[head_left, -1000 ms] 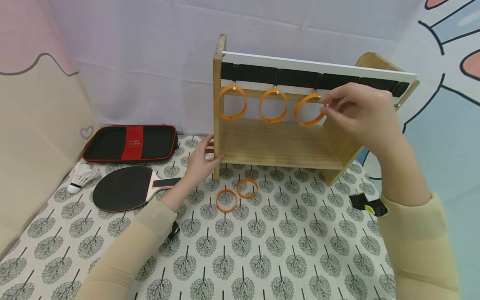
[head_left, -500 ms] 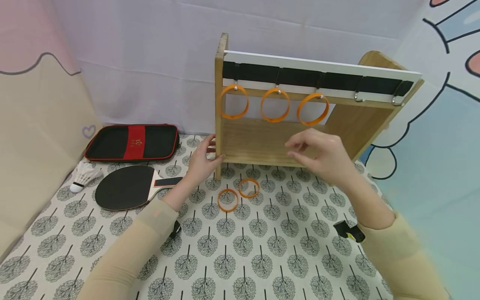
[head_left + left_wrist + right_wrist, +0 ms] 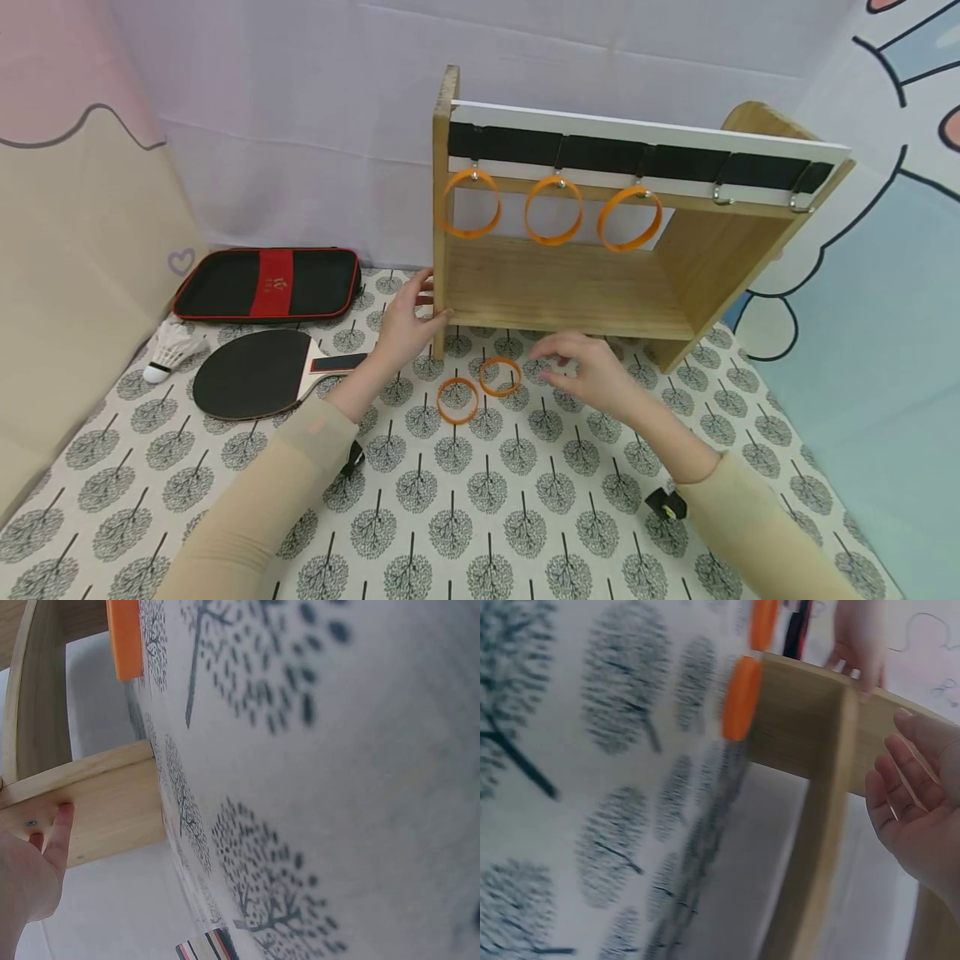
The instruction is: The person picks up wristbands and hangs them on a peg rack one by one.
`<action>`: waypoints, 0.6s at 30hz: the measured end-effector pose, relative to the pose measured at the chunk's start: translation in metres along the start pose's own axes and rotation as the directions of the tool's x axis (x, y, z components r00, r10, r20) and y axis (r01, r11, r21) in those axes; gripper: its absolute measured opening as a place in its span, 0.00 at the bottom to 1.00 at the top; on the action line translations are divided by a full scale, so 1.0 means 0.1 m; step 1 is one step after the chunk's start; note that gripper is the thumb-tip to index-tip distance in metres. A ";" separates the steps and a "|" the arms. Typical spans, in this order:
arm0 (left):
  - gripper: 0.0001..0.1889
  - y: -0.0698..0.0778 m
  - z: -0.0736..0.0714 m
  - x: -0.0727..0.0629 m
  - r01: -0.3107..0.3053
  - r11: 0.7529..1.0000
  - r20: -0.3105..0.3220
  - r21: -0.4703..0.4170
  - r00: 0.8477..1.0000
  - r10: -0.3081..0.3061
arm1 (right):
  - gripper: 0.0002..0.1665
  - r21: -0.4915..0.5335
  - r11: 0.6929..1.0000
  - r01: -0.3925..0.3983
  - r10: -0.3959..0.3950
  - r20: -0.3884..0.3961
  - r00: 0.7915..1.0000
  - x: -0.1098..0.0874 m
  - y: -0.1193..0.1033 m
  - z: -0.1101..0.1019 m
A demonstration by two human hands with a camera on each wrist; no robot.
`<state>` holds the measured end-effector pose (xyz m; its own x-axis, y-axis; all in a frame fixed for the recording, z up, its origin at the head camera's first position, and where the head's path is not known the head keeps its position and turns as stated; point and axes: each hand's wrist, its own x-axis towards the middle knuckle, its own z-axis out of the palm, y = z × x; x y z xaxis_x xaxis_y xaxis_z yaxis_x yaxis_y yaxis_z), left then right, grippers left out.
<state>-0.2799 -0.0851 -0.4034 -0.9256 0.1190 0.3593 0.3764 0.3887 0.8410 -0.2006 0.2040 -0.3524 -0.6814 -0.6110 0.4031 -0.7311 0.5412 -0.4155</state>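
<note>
A small wooden rack [image 3: 570,292] carries a black-and-white strip with metal hooks along its top front. Orange rings hang from three hooks: a left ring [image 3: 471,233], a middle ring [image 3: 553,241] and a right ring [image 3: 628,247]. Two more orange rings lie on the cloth, a nearer ring [image 3: 441,408] and a farther ring [image 3: 517,379]. My left hand [image 3: 405,321] holds the rack's left side panel [image 3: 112,810], thumb at its front edge and fingers on the outer face. My right hand [image 3: 588,375], holding nothing, hovers right of the farther ring with fingers and thumb apart.
Two bare hooks [image 3: 722,198] show at the strip's right end. On the left lie a black-and-red case [image 3: 217,285], a table tennis bat [image 3: 251,375] and a shuttlecock [image 3: 171,348]. Tree-patterned cloth [image 3: 525,533] covers the table; fabric walls stand behind and at the sides.
My right hand has let go of the right hanging ring and come down leftward to beside the loose rings. That ring hangs on the third hook. My left hand keeps its place on the rack.
</note>
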 end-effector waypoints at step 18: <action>0.39 0.00 0.00 0.00 0.009 1.000 -0.002 0.003 1.000 -0.009 | 0.24 0.075 0.990 -0.122 0.089 0.345 0.934 0.03 0.33 0.49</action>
<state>-0.2797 -0.0848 -0.4037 -0.9288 0.1138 0.3528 0.3682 0.3927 0.8428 -0.2251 0.1921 -0.4047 -0.6894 -0.7220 0.0580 -0.6376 0.5668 -0.5217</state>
